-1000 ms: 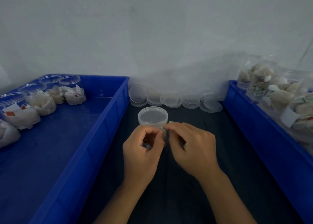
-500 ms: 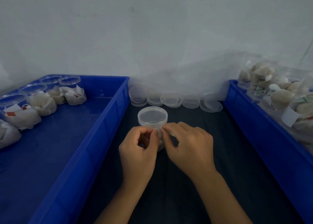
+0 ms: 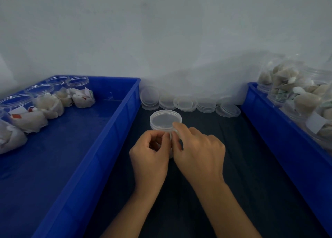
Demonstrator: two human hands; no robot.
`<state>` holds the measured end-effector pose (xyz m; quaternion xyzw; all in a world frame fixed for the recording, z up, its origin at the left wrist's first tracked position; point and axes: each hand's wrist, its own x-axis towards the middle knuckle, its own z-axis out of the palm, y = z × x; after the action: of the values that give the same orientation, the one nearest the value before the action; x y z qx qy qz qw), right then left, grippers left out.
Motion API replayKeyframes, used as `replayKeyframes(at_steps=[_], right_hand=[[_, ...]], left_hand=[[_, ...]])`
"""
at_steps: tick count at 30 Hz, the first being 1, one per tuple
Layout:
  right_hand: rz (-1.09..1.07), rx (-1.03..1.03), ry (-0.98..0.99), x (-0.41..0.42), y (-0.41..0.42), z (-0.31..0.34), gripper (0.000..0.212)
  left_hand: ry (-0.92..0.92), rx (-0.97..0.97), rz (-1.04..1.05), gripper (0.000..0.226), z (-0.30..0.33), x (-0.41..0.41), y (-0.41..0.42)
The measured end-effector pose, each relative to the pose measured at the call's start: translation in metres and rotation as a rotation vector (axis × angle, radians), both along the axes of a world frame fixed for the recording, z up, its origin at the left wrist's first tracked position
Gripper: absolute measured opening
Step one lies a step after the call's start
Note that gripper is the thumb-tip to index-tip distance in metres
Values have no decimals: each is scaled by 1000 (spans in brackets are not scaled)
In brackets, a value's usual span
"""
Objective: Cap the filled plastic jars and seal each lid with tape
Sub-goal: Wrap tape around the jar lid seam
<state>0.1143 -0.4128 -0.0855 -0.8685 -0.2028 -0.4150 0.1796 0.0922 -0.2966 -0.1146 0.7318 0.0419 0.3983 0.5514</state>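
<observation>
Since the earlier frame, the right hand (image 3: 199, 153) has been raised slightly, so that its index finger now reaches the rim of the lid (image 3: 165, 119), where before it lay lower against the jar's side. Little else has been shifted.

The capped plastic jar (image 3: 161, 128) is stood on the dark tabletop (image 3: 233, 166), directly beyond the two hands and partly hidden by them. The left hand (image 3: 150, 158) is held with fingers curled and thumb brought against the fingertips at the jar's near wall; something small, possibly a strip of clear tape, appears to be pinched there, though it cannot be made out. The right hand's fingers are curled as well, the thumb set close beside the left thumb and the index fingertip laid on the lid's edge.

Beyond the jar, stacks of spare lids (image 3: 185, 103) are lined along the wall (image 3: 161, 40). To the left of the hands a blue bin (image 3: 100, 148) is seen with capped jars (image 3: 41, 101) ranged along its far left side. To the right, another blue bin (image 3: 280, 130) is loaded with filled jars (image 3: 296, 97).
</observation>
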Motion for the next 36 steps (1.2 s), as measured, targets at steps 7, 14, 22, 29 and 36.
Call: replayKeyframes(at_steps=[7, 14, 22, 29, 36], right_hand=[[6, 0, 1, -1, 3, 0, 9], [-14, 2, -27, 1, 4, 0, 11], [-11, 11, -39, 1, 5, -1, 3], [14, 19, -47, -1, 4, -1, 9], [50, 34, -64, -6, 7, 1, 11]], left_hand=[[3, -3, 23, 7, 0, 0, 0], [58, -9, 93, 22, -3, 4, 5], [303, -141, -354, 100, -11, 19, 26], [211, -54, -228, 67, -17, 17, 27], [152, 51, -15, 70, -10, 13, 29]])
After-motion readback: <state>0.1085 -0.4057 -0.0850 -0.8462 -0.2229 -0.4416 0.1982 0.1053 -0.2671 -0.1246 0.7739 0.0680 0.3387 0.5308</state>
